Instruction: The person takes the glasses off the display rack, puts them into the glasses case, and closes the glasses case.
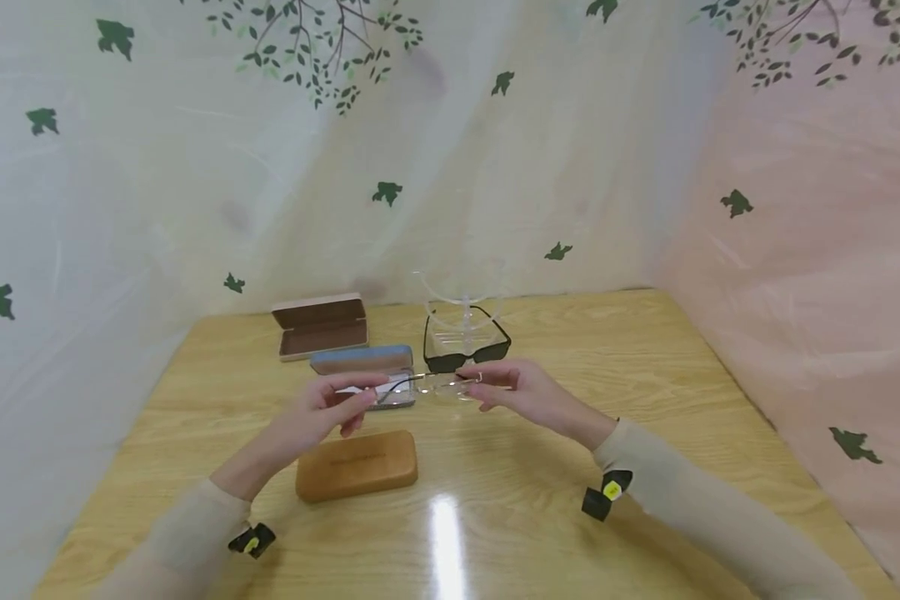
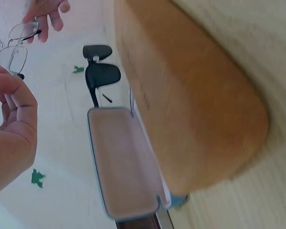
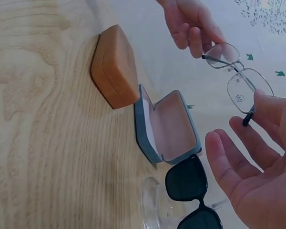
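Observation:
Clear-lensed, thin-framed eyeglasses (image 1: 442, 385) are held up above the table between both hands. My left hand (image 1: 336, 404) pinches them at the left end with thumb and fingers. At the opposite end, my right hand (image 1: 521, 392) pinches the frame between thumb and forefinger; its other fingers are spread loosely in the right wrist view. Behind the eyeglasses, an open blue glasses case (image 1: 362, 359) with a pinkish lining shows in the right wrist view. A closed brown glasses case (image 1: 356, 467) lies in front of it, below my left hand.
Black sunglasses (image 1: 446, 363) sit on a clear display stand (image 1: 467, 321) just beyond my right hand. Another open case (image 1: 322, 325), with a dark brown inside, stands at the back left. A leaf-printed curtain (image 1: 450, 150) hangs behind the wooden table (image 1: 615, 342).

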Demonstrator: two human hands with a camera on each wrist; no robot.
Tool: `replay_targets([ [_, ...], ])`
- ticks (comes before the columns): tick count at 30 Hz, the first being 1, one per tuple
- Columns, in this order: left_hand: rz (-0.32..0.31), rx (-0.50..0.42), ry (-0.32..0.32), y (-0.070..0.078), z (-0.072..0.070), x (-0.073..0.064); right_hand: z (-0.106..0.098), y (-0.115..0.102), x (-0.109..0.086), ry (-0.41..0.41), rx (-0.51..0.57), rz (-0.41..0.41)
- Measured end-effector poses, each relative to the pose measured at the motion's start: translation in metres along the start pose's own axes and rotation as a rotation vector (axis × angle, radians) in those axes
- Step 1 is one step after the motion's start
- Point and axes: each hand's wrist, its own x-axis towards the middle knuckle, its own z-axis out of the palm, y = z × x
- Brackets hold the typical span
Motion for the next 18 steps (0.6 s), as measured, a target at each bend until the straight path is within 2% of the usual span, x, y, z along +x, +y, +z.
replay_targets([
  [5, -0.102, 0.046, 0.126, 0.001, -0.018, -0.001, 0.008, -0.005, 0.017, -0.024, 0.018, -0.009],
  [7, -0.097, 0.049, 0.162, -0.001, -0.026, -0.002, 0.013, -0.008, 0.025, -0.034, 0.047, -0.024],
  [13, -0.059, -0.006, 0.178, -0.005, -0.047, -0.004, 0.022, -0.007, 0.048, -0.067, 0.092, -0.028],
  [18, -0.105, -0.067, 0.201, -0.011, -0.057, -0.005, 0.027, -0.006, 0.063, -0.046, 0.084, 0.016],
])
